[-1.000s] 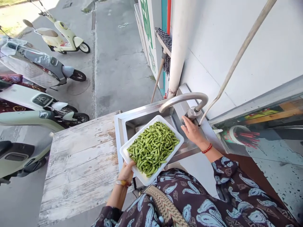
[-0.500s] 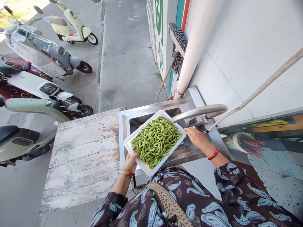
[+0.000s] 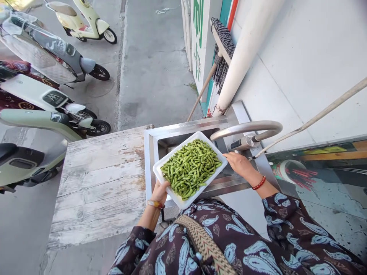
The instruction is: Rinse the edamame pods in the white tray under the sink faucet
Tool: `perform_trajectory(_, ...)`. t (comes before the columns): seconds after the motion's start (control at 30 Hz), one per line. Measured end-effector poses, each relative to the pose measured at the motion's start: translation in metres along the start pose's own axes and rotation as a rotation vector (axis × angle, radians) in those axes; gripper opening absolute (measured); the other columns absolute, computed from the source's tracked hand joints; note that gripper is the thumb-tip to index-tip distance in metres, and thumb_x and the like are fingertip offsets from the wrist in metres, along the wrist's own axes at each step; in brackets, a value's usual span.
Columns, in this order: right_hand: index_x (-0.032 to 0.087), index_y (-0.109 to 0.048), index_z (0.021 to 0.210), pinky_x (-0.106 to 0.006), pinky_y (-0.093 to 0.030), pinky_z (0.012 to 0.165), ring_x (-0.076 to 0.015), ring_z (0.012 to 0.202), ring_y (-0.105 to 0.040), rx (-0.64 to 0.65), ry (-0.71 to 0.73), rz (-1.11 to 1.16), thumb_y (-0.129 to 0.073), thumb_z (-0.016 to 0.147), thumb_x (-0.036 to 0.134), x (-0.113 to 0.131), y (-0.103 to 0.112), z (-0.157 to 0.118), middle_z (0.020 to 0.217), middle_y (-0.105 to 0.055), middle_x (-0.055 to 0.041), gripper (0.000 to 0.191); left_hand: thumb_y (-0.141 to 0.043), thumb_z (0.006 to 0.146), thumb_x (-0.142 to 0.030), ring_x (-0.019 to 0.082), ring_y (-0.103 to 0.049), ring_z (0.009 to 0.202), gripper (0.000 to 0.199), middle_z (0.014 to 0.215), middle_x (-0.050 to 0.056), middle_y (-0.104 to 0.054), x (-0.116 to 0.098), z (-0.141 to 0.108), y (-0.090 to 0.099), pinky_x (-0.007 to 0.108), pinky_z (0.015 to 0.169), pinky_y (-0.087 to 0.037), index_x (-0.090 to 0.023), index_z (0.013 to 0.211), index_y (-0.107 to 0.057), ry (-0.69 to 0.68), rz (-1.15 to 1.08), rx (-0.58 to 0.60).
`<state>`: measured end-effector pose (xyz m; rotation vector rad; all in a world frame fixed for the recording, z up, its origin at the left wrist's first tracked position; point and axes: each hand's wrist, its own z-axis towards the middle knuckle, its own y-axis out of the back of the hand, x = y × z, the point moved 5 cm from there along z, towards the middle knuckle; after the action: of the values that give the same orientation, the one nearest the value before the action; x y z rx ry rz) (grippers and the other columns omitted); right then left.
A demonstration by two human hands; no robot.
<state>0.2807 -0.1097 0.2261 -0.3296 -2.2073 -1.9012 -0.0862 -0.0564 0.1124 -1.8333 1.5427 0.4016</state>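
A white rectangular tray [image 3: 158, 172] heaped with green edamame pods [image 3: 191, 168] is held up over the sink, turned at a slant. My left hand [image 3: 160, 192] grips its lower left corner, thumb on the rim and fingers beneath, mostly hidden. At the right corner, my right hand [image 3: 237, 163] pinches the rim; its other fingertips are partly out of sight. Under the tray lies the stainless steel sink [image 3: 151, 152]. A curved metal faucet [image 3: 249, 126] reaches over the basin just beyond the tray.
A weathered wooden table [image 3: 100, 191] adjoins the sink on the left. Behind it leans a mop [image 3: 222, 49] near a white pipe [image 3: 243, 57]. A hose [image 3: 312, 122] runs along the wall to the right. Several scooters [image 3: 54, 97] are parked at the left.
The view has shifted a little, and the tray sits slightly farther from the faucet's spout, which now shows fully. Both hands keep their hold on the tray.
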Motion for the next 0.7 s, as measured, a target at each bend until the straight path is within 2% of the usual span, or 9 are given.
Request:
perform_trajectory(0.13,0.02,-0.059,0.129,-0.036,-0.055,0.081,-0.0228,0.092,-0.068,-0.03,0.043,0.083,-0.032,0.099,0.013,-0.006,0.002,-0.008,0.1,-0.069,-0.0098,0.041,-0.071,0.05,-0.013,0.031,-0.069,0.099,0.067,0.095,0.007,-0.074,-0.001,-0.001,0.0,0.041,0.083,-0.056,-0.017,0.117,-0.06,-0.002,0.016,-0.008)
perform_trajectory(0.27,0.022,-0.057,0.132,-0.038,-0.055,0.087,-0.0216,0.097,-0.067,-0.089,0.097,0.153,-0.032,0.096,0.009,-0.01,0.007,-0.016,0.102,-0.069,-0.0084,0.046,-0.072,0.049,-0.014,0.031,-0.069,0.095,0.066,0.094,0.008,-0.074,-0.003,-0.002,0.0,0.04,0.079,-0.056,-0.015,0.115,-0.061,-0.019,0.031,-0.005)
perform_trajectory(0.53,0.022,-0.061,0.127,-0.04,-0.055,0.094,-0.022,0.1,-0.069,-0.26,-0.034,0.192,-0.034,0.096,0.013,-0.026,0.015,-0.029,0.105,-0.071,-0.0089,0.042,-0.074,0.051,-0.013,0.031,-0.069,0.097,0.064,0.092,0.007,-0.074,-0.005,-0.003,-0.004,0.04,0.083,-0.055,-0.015,0.114,-0.062,-0.038,0.04,0.057)
perform_trajectory(0.7,0.022,-0.063,0.127,-0.042,-0.056,0.096,-0.0225,0.101,-0.069,-0.267,-0.074,0.178,-0.034,0.094,0.012,-0.029,0.019,-0.034,0.105,-0.072,-0.0093,0.044,-0.077,0.05,-0.014,0.032,-0.07,0.095,0.069,0.09,0.007,-0.074,-0.004,-0.001,-0.005,0.041,0.082,-0.056,-0.015,0.117,-0.064,-0.02,0.042,0.053)
